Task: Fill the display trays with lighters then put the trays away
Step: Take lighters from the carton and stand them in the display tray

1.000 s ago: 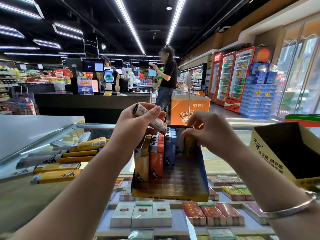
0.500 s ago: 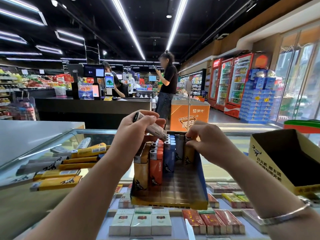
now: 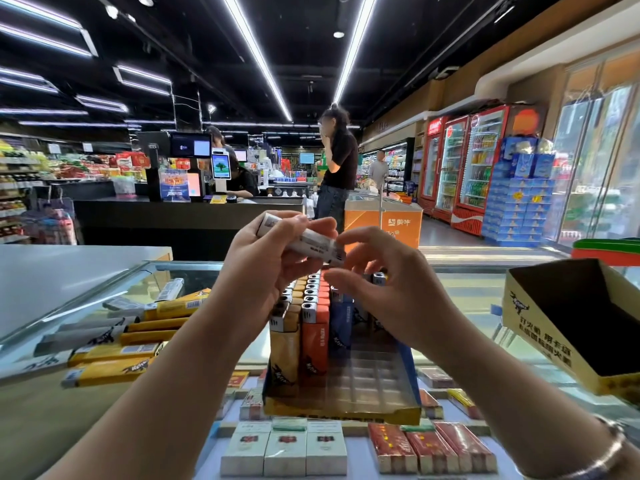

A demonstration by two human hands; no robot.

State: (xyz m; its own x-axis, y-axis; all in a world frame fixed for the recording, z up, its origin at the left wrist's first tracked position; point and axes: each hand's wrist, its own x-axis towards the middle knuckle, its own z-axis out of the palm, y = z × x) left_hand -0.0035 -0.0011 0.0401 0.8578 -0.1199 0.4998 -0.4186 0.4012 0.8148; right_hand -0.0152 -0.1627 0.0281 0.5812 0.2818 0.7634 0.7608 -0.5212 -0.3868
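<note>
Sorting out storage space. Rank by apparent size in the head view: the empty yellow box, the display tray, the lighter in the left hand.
1-2. Display tray and yellow box: look alike, box cut off, unranked.
3. Lighter, held by left hand.

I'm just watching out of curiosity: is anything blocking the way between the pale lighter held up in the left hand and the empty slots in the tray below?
Partly. The right hand hovers over the display tray, just under the grey lighter held by the left hand. The front slots look open.
</note>
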